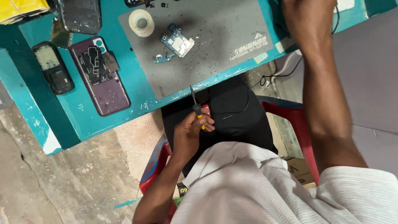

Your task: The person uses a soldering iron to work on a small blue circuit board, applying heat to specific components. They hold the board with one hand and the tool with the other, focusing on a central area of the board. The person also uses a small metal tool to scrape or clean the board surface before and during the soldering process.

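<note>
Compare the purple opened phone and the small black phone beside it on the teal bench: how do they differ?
The purple opened phone is larger than the small black phone. The purple one shows black inner parts and a camera cutout; the black one shows a pale panel. Both lie flat on the teal bench, left of the grey mat.

Left hand [188, 135]: held low in front of the body, below the table edge, over the lap. Forearm bare, rising from the lower frame, bent at the elbow. Fingers [206, 122] curled closed in a pinch grip round a slim tool, thumb side uppermost, wrist roughly straight.
Right hand [307, 16]: raised and extended forward to the top edge of the head view, partly cut off; finger position cannot be determined. Right forearm bare, long and nearly straight
</note>
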